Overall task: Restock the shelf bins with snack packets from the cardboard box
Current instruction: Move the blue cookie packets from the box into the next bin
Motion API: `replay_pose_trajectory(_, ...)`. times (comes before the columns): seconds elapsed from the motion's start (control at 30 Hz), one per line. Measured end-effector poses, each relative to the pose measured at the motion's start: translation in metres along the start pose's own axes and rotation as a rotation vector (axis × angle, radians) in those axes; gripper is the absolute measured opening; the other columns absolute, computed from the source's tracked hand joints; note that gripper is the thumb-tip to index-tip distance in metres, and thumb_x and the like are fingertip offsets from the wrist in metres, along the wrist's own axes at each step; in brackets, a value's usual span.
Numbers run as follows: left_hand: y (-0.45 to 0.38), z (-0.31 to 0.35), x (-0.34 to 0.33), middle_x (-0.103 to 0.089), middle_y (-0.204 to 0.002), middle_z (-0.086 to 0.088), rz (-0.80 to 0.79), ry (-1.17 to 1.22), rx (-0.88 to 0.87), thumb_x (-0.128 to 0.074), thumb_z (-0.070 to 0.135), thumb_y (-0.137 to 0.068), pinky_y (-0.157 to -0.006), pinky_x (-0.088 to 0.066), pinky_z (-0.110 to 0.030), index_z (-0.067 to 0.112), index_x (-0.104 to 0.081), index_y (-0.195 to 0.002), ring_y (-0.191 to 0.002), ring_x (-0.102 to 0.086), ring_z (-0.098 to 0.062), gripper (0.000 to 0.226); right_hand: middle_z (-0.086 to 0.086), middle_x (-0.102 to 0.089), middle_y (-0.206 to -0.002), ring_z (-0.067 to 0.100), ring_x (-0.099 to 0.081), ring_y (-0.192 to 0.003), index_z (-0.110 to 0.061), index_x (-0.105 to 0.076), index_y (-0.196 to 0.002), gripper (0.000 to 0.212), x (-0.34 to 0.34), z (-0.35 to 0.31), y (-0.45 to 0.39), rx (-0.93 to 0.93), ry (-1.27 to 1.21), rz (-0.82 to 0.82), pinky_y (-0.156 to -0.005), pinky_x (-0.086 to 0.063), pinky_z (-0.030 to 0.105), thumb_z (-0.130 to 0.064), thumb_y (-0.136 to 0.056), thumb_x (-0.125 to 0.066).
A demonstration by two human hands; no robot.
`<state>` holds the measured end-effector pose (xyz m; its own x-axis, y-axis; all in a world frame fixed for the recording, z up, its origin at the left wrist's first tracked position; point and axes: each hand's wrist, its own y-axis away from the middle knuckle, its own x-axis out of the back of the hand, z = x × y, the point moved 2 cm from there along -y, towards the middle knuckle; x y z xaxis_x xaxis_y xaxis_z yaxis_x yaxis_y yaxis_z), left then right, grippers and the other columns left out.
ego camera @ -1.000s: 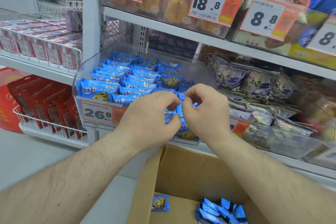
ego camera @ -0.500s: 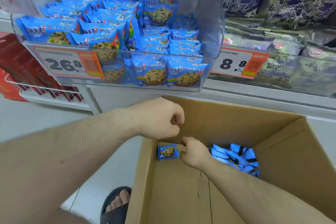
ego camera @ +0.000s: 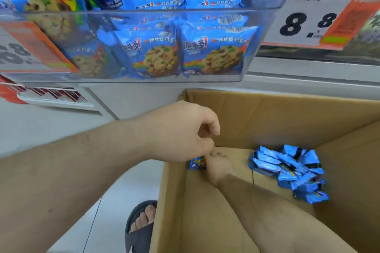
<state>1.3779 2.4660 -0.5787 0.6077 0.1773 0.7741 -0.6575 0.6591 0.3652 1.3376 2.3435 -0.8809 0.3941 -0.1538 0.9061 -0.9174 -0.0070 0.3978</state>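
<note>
Down in the cardboard box (ego camera: pixel 267 113), right hand (ego camera: pixel 218 165) on a blue cookie packet (ego camera: pixel 196 164), grip hidden; left hand (ego camera: pixel 181 129) loosely curled, empty.

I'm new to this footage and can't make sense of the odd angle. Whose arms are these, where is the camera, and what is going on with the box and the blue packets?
There is no machine: a person wears a wide-angle camera on the head, looking down at their own arms. The left hand hangs loosely curled above the box edge and seems to hold nothing. The right hand reaches to the box floor at a single packet; whether it grips it is hidden. A pile of blue packets lies further right in the box. Above is the clear bin, already holding cookie packets, with an 8.8 price tag beside it. A sandalled foot stands on the floor.
</note>
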Motion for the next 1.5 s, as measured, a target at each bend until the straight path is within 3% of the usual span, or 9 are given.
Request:
replay_pose_trajectory(0.2, -0.001, 0.01, -0.011, -0.056, -0.11, 0.018, 0.029, 0.041, 0.034, -0.063, 0.031, -0.086, -0.073, -0.041, -0.006, 0.035, -0.056, -0.117, -0.09, -0.054, 0.004, 0.032, -0.003, -0.059, -0.106, 0.021, -0.06, -0.097, -0.027, -0.049, -0.111, 0.041, 0.051, 0.018, 0.071, -0.042, -0.629, 0.439, -0.076, -0.043, 0.03, -0.024, -0.074, -0.067)
replay_pose_trajectory(0.4, 0.003, 0.027, -0.039, -0.046, -0.136, 0.0, 0.045, 0.044, 0.235, -0.06, 0.047, -0.086, -0.094, -0.049, -0.034, 0.031, -0.028, -0.143, -0.113, -0.057, -0.018, 0.068, -0.015, -0.048, -0.096, 0.004, -0.053, -0.082, -0.039, -0.041, -0.095, 0.042, 0.101, 0.001, 0.135, 0.057, -0.854, 0.706, -0.068, -0.047, 0.023, -0.026, -0.07, -0.071)
replay_pose_trajectory(0.5, 0.007, 0.033, -0.046, -0.049, -0.122, 0.004, -0.037, 0.324, 0.289, -0.065, 0.03, -0.084, -0.075, -0.06, -0.036, 0.035, -0.037, -0.135, -0.09, -0.067, -0.021, 0.059, -0.006, -0.05, -0.096, 0.002, -0.052, -0.085, -0.033, -0.043, -0.097, 0.045, 0.122, -0.01, 0.15, 0.16, -0.884, 0.781, -0.072, -0.039, 0.01, -0.016, -0.069, -0.074)
replay_pose_trajectory(0.67, 0.006, 0.029, -0.047, -0.058, -0.109, -0.002, -0.028, 0.417, 0.242, -0.062, 0.003, -0.08, -0.064, -0.061, -0.042, 0.037, -0.055, -0.097, -0.087, -0.069, -0.028, 0.038, -0.003, -0.046, -0.11, 0.005, -0.046, -0.087, -0.016, -0.046, -0.114, 0.047, 0.123, 0.022, 0.157, 0.292, -0.747, 0.751, -0.076, -0.041, 0.016, -0.032, -0.076, -0.067)
replay_pose_trajectory(0.73, 0.003, 0.027, -0.046, -0.059, -0.108, -0.001, -0.029, 0.416, 0.215, -0.062, 0.005, -0.083, -0.065, -0.061, -0.042, 0.038, -0.054, -0.096, -0.086, -0.069, -0.026, 0.037, -0.005, -0.049, -0.107, 0.008, -0.049, -0.087, -0.013, -0.052, -0.113, 0.039, 0.108, 0.055, 0.146, 0.078, -0.72, 0.711, -0.077, -0.041, 0.019, -0.035, -0.082, -0.061)
replay_pose_trajectory(0.87, -0.002, 0.024, -0.046, -0.057, -0.107, 0.002, -0.053, 0.447, 0.169, -0.061, 0.006, -0.088, -0.057, -0.057, -0.024, 0.039, -0.053, -0.101, -0.078, -0.065, -0.016, 0.036, 0.003, -0.061, -0.11, 0.029, -0.06, -0.1, -0.02, -0.057, -0.114, 0.027, 0.064, 0.141, 0.118, -0.757, -0.719, 0.472, -0.083, -0.048, 0.036, -0.028, -0.088, -0.058)
replay_pose_trajectory(1.0, -0.008, 0.02, -0.046, -0.06, -0.103, 0.001, -0.058, 0.409, 0.151, -0.06, 0.005, -0.089, -0.056, -0.055, -0.024, 0.037, -0.052, -0.102, -0.07, -0.063, -0.013, 0.035, 0.014, -0.043, -0.128, 0.036, -0.052, -0.113, -0.023, -0.05, -0.134, 0.057, 0.038, 0.186, 0.105, -0.904, -0.424, 0.345, -0.093, -0.044, 0.041, -0.035, -0.081, -0.069)
replay_pose_trajectory(1.2, -0.006, 0.011, -0.048, -0.062, -0.104, 0.002, -0.067, 0.407, 0.173, -0.062, 0.005, -0.086, -0.069, -0.061, -0.036, 0.037, -0.052, -0.098, -0.082, -0.069, -0.018, 0.036, 0.013, -0.05, -0.125, 0.034, -0.056, -0.108, -0.014, -0.059, -0.124, 0.037, 0.019, 0.204, 0.088, -0.76, -0.389, 0.299, -0.087, -0.048, 0.039, -0.017, -0.087, -0.062)
replay_pose_trajectory(1.5, 0.008, 0.014, -0.034, -0.059, -0.104, -0.001, 0.063, 0.44, 0.158, -0.062, 0.003, -0.084, -0.065, -0.061, -0.035, 0.035, -0.053, -0.091, -0.082, -0.068, -0.018, 0.035, 0.01, -0.054, -0.1, 0.036, -0.058, -0.06, -0.007, -0.058, -0.078, 0.038, 0.103, 0.141, 0.148, -0.053, -0.166, 0.857, -0.054, -0.052, 0.035, 0.008, -0.052, -0.083)
